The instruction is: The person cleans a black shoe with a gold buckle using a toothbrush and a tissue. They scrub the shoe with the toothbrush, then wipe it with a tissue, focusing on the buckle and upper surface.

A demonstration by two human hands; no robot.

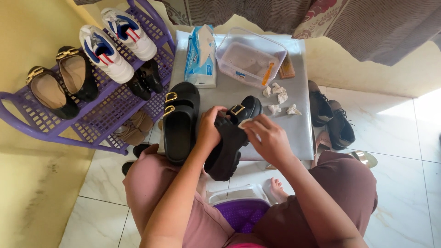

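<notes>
L hand (209,131) clamped round black chunky sandal (229,142), held tilted over near edge of grey table (301,133), sole toward lap. R hand (271,138) fingers pinched shut on small white wipe (245,122), pressed to sandal's upper by gold buckle. Matching sandal (180,121) flat on table, just left. Beyond: crumpled used wipes (279,98), clear plastic tub (250,57), wipe pack (200,55). Far left: purple shoe rack (98,124) w/ white sneakers (117,39).

I see a black chunky platform sandal (229,140) with a gold buckle, tipped on its side, sole toward six o'clock. A small white wipe (245,122) presses its upper edge, toward one o'clock from the sandal's middle.
</notes>
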